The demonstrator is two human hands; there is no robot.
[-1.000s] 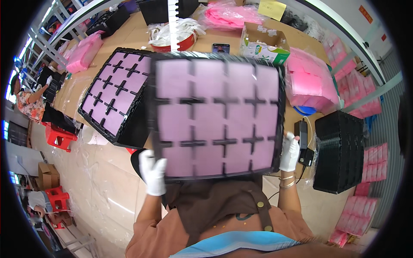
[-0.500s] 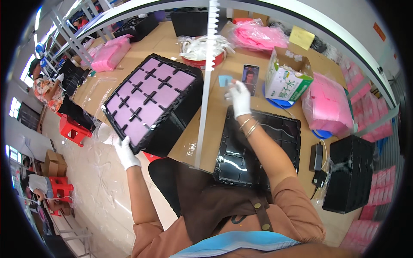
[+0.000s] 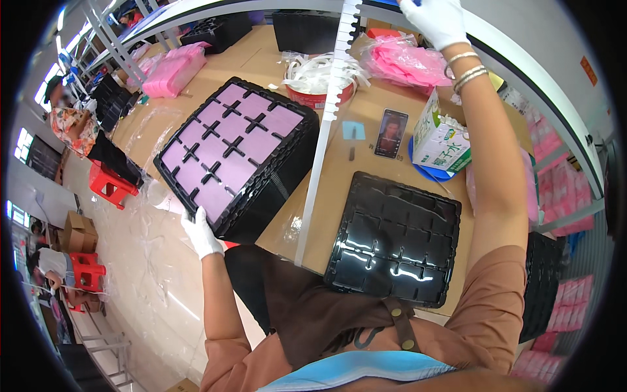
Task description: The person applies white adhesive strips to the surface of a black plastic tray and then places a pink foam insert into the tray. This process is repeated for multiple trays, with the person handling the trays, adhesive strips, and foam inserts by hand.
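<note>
My left hand [image 3: 201, 234], in a white glove, grips the near left corner of a tall stack of black plastic trays [image 3: 277, 189]. The top tray holds a flat lilac sheet [image 3: 245, 108] between black cross-shaped ribs. My right hand [image 3: 436, 21], also gloved, is raised to the shelf [image 3: 506, 59] above the table; the top edge of the picture cuts off its fingertips, and a sliver of blue shows by them. A single glossy black tray [image 3: 398, 238] lies on the table in front of me, touched by neither hand.
Beyond the single tray lie a phone [image 3: 391, 134], a light-blue slip [image 3: 353, 130] with a thin tool on it, and a cut-open carton [image 3: 444, 137]. A red tub [image 3: 310, 98] holds white strips. A white notched post [image 3: 320, 150] stands between the trays. Another person [image 3: 75, 124] works at far left.
My right hand has gone up from above the single tray to the shelf, uncovering the thin tool on the slip. My left hand keeps its place at the stack's corner.
</note>
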